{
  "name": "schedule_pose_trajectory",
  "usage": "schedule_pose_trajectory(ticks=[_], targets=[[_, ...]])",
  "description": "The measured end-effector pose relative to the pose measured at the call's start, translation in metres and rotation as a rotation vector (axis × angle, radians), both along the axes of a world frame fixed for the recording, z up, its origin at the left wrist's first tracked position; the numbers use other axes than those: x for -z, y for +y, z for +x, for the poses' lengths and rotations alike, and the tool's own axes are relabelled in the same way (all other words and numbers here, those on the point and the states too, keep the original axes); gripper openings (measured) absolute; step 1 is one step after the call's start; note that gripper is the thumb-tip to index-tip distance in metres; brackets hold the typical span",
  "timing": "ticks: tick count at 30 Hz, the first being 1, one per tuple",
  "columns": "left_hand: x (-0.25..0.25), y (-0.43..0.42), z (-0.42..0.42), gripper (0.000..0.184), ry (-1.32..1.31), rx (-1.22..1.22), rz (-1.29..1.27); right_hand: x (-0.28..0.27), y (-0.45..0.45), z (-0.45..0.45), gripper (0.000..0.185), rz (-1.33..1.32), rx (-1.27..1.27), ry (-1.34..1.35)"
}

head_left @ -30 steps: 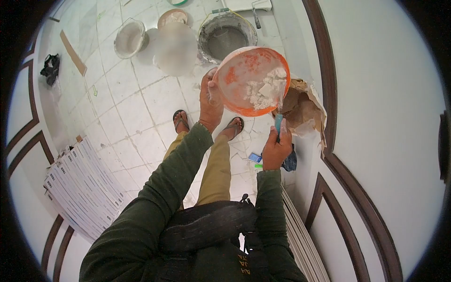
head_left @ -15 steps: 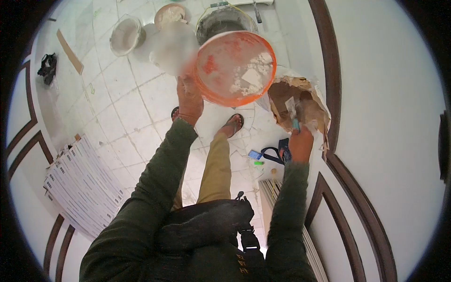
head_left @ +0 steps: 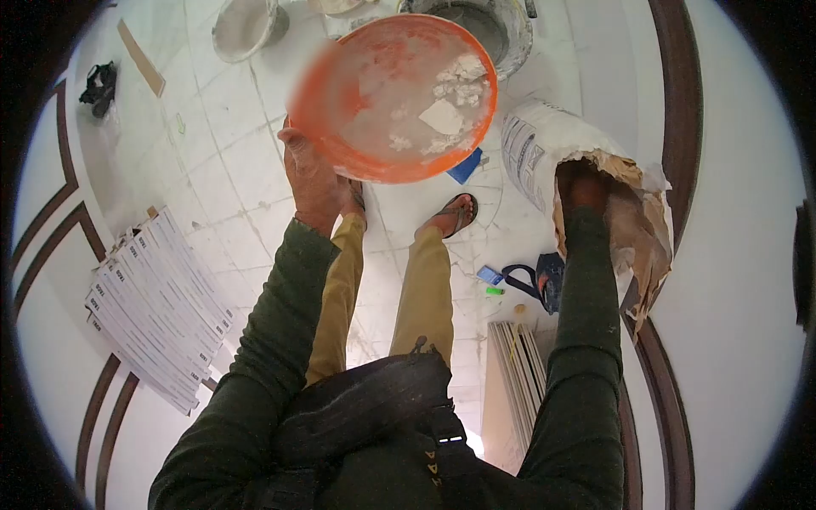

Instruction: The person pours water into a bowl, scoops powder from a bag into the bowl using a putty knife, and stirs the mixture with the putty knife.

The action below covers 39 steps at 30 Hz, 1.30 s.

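My left hand [head_left: 313, 174] grips the rim of an orange bucket [head_left: 348, 102] at its near left side. The bucket is tilted towards me; white powder and lumps [head_left: 446, 115] lie along its right inner side. My right hand [head_left: 585, 189] reaches into the torn mouth of a paper bag [head_left: 561, 127], on my right by the wall. Its fingers are hidden in the bag, as is the putty knife that it held half a second ago.
A whitish bucket [head_left: 270, 30] and a dark bucket [head_left: 514, 42] stand beyond. Boxes [head_left: 161, 302] are stacked on the left. Panels [head_left: 514, 374] lean at lower right, near a dark strapped item [head_left: 550, 280]. A blue object [head_left: 465, 166] lies on the tiles.
My right hand has gone deeper into the paper bag, and the putty knife has passed out of sight. The orange bucket has shifted slightly left in view, still in my left hand.
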<state>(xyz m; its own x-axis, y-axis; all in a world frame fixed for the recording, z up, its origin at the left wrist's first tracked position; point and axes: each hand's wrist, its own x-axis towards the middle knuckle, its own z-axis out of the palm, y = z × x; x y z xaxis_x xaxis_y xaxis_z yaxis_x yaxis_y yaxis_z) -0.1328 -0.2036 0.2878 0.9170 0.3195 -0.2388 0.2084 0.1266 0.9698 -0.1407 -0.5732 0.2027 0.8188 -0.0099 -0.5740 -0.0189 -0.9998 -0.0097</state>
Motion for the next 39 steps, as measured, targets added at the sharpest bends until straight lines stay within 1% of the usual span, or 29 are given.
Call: schedule_pose_trajectory(ticks=[1, 2, 3, 7, 8, 10, 11, 12, 13, 15, 16, 18, 20, 22, 23, 25, 27, 28, 29, 31, 33, 35, 38, 39], targets=[[0.003, 0.002, -0.001, 0.04, -0.005, -0.015, -0.047, 0.023, -0.009, -0.008, 0.042, 0.016, 0.006, -0.03], [0.012, 0.009, -0.005, 0.04, -0.023, 0.025, 0.011, 0.048, -0.017, -0.015, 0.041, 0.032, 0.014, -0.022], [0.014, 0.01, -0.005, 0.041, -0.032, 0.037, 0.029, 0.059, -0.023, -0.019, 0.04, 0.092, 0.024, -0.034], [0.015, 0.009, -0.004, 0.04, -0.032, 0.045, 0.029, 0.076, -0.037, -0.047, 0.034, 0.37, 0.095, -0.156], [0.016, 0.008, -0.003, 0.04, -0.037, 0.063, 0.063, 0.081, -0.037, -0.054, 0.032, 0.39, 0.118, -0.221], [0.013, 0.005, -0.002, 0.041, -0.04, 0.093, 0.178, 0.097, -0.039, -0.062, 0.031, 0.318, 0.075, -0.215], [0.008, 0.002, -0.002, 0.043, -0.044, 0.107, 0.262, 0.107, -0.04, -0.059, 0.031, 0.231, 0.009, -0.15], [0.005, -0.002, 0.002, 0.049, -0.035, 0.075, 0.228, 0.117, -0.039, -0.048, 0.031, 0.147, -0.057, -0.093], [0.001, -0.006, 0.005, 0.056, -0.028, 0.043, 0.194, 0.113, -0.034, -0.041, 0.031, 0.239, 0.072, -0.075], [-0.004, -0.019, 0.009, 0.082, 0.028, -0.098, -0.128, 0.105, -0.036, -0.05, 0.031, 0.417, 0.303, -0.014], [0.0, -0.019, 0.008, 0.079, 0.023, -0.086, -0.163, 0.106, -0.04, -0.054, 0.032, 0.495, 0.41, 0.017], [0.011, -0.018, 0.001, 0.072, 0.021, -0.061, -0.24, 0.138, -0.075, -0.072, 0.035, 0.621, 0.581, 0.095], [0.008, -0.021, 0.001, 0.076, 0.034, -0.027, -0.208, 0.176, -0.109, -0.091, 0.034, 0.582, 0.393, -0.072], [0.001, -0.021, 0.002, 0.078, 0.031, 0.011, -0.215, 0.194, -0.114, -0.1, 0.034, 0.542, 0.211, -0.246], [-0.003, -0.022, 0.002, 0.079, 0.041, 0.011, -0.2, 0.196, -0.11, -0.105, 0.033, 0.642, 0.306, -0.217], [-0.012, -0.026, 0.002, 0.081, 0.066, 0.01, -0.172, 0.173, -0.1, -0.101, 0.032, 0.839, 0.496, -0.149], [-0.018, -0.027, 0.005, 0.083, 0.052, 0.051, -0.156, 0.078, -0.042, -0.058, 0.033, 0.551, 0.508, 0.086], [-0.021, -0.024, 0.006, 0.083, 0.053, 0.05, -0.161, 0.108, -0.062, -0.082, 0.03, 0.482, 0.523, -0.014], [-0.02, -0.024, 0.007, 0.083, 0.052, 0.05, -0.167, 0.115, -0.069, -0.09, 0.028, 0.413, 0.538, -0.115], [-0.021, -0.025, 0.011, 0.082, 0.005, 0.067, -0.175, 0.093, -0.071, -0.08, 0.026, 0.488, 0.417, -0.141], [-0.024, -0.027, 0.015, 0.082, -0.018, 0.065, -0.167, 0.069, -0.069, -0.074, 0.025, 0.664, 0.596, -0.124], [-0.033, -0.03, 0.018, 0.082, -0.014, 0.049, -0.148, 0.025, -0.037, -0.071, 0.025, 0.932, 1.086, -0.065], [-0.044, -0.027, 0.022, 0.082, -0.03, 0.141, -0.043, 0.007, -0.035, -0.073, 0.024, 1.001, 1.276, 0.005], [-0.046, -0.032, 0.021, 0.082, -0.019, 0.122, -0.093, -0.012, -0.029, -0.07, 0.024, 0.963, 1.287, 0.04]])
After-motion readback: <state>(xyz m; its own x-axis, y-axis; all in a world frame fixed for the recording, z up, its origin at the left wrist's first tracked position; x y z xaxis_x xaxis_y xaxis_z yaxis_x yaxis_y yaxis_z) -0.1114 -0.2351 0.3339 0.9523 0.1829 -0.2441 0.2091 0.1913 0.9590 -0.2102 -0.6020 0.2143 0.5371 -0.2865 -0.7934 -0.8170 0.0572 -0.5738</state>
